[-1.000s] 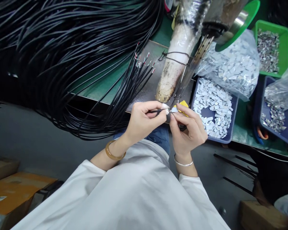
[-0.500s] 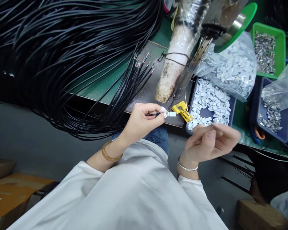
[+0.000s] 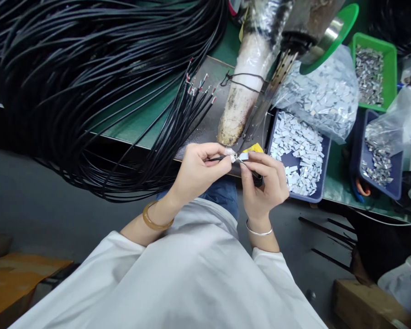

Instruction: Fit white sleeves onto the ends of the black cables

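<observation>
My left hand [image 3: 205,167] pinches the end of a black cable [image 3: 216,158], with something white on its fingertips. At the cable's tip is a small pale rectangular piece [image 3: 243,156]. The fingers of my right hand [image 3: 265,180] are closed at this piece, gripping something too small to make out. Behind my right fingers shows part of a yellow tool [image 3: 254,148]. A blue tray [image 3: 324,176] of small pale pieces stands just right of my right hand.
Many black cables [image 3: 116,82] cover the left side, their stripped ends on a dark board [image 3: 222,68]. A wrapped white rod [image 3: 241,96] slopes over it. A plastic bag [image 3: 318,96], a green bin [image 3: 392,73] and another blue bin [image 3: 397,176] stand at the right.
My right hand has moved left from beside the tray to the cable tip, and its fingers have closed there. My left hand still holds the cable. The view has shifted slightly.
</observation>
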### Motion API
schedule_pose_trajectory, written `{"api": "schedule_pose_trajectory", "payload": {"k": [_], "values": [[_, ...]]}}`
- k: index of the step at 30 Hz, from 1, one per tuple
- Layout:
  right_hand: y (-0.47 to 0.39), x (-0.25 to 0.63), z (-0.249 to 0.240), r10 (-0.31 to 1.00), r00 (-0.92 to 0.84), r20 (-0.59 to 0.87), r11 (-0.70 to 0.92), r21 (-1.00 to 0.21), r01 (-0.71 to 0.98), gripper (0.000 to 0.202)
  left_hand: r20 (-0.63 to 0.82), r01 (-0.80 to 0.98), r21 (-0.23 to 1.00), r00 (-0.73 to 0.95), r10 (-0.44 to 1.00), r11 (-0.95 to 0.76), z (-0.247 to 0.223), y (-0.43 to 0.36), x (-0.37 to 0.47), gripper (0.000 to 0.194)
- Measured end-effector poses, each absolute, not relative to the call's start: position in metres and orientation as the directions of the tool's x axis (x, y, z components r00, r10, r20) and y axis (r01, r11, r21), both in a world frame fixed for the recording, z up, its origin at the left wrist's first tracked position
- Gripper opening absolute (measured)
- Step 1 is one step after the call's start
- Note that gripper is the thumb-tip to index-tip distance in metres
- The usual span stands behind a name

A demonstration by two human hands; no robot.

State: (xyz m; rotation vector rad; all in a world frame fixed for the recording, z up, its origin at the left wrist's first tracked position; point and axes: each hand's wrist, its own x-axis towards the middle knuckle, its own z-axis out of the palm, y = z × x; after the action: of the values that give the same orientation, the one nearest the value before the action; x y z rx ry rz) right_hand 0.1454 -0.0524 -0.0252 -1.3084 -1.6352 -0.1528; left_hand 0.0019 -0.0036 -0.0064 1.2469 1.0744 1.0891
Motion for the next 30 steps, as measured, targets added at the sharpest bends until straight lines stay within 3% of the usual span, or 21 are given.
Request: {"api": "schedule_pose_trajectory", "payload": {"k": [5,7,11,15,17,21,30], "values": [[-0.051,0.142,-0.023,0.649,0.088,0.756,0.413,-0.447,0.793,0.016,0.018,-0.012,1.0,0.166,0.986,-0.016,-0.006,-0.004,0.0,0.009],[-0.052,0.143,-0.022,0.647,0.167,0.744,0.413,-0.526,0.743,0.011,0.009,-0.013,1.0,0.162,0.987,-0.007,-0.007,-0.004,0.0,0.009],[-0.054,0.151,-0.02,0.62,0.453,0.641,0.444,-0.762,0.471,0.003,-0.049,-0.02,0.998,0.19,0.981,0.054,-0.011,-0.005,0.002,0.009],[-0.058,0.159,-0.019,0.665,0.461,0.587,0.509,-0.808,0.295,0.02,-0.076,-0.021,0.996,0.19,0.979,0.081,-0.012,-0.006,0.002,0.01],[-0.061,0.16,-0.02,0.723,0.411,0.554,0.423,-0.827,0.371,0.025,-0.061,-0.019,0.998,0.174,0.983,0.065,-0.01,-0.007,0.002,0.009],[-0.063,0.157,-0.025,0.73,0.335,0.596,0.349,-0.746,0.567,0.012,-0.025,-0.005,1.0,0.156,0.987,0.026,-0.006,-0.007,0.002,0.007],[-0.061,0.158,-0.025,0.705,0.259,0.66,0.431,-0.689,0.583,0.015,-0.033,0.002,0.999,0.164,0.986,0.033,-0.007,-0.006,0.001,0.01]]}}
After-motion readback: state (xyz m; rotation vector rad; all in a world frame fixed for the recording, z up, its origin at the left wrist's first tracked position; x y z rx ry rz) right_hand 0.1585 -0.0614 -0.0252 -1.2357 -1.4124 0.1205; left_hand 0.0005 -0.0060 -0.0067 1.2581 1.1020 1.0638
